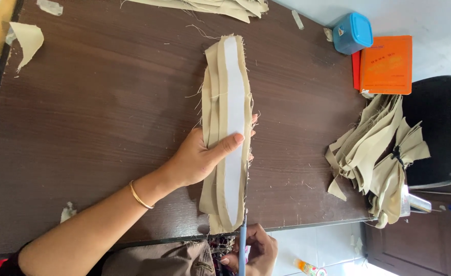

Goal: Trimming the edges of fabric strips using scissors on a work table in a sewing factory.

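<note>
- On the dark wooden table (98, 102), near its front edge, lies the stack of long beige fabric strips (211, 128) with a white paper pattern (234, 128) on top; it runs away from you, and its near end reaches the table edge.
- You can judge this stack as light and soft: the frayed cloth will bend and slide, layer over layer, while the paper is a little stiffer (but it can crease or shift).
- Your left hand (197, 158) grips the stack at its middle, the thumb lying across the white pattern and the fingers wrapped around the far side. The middle looks like the good place to take hold.
- Your right hand (253, 250) is below the table edge, closed around blue-handled scissors (242, 243), whose blades meet the near end of the strips.
</note>
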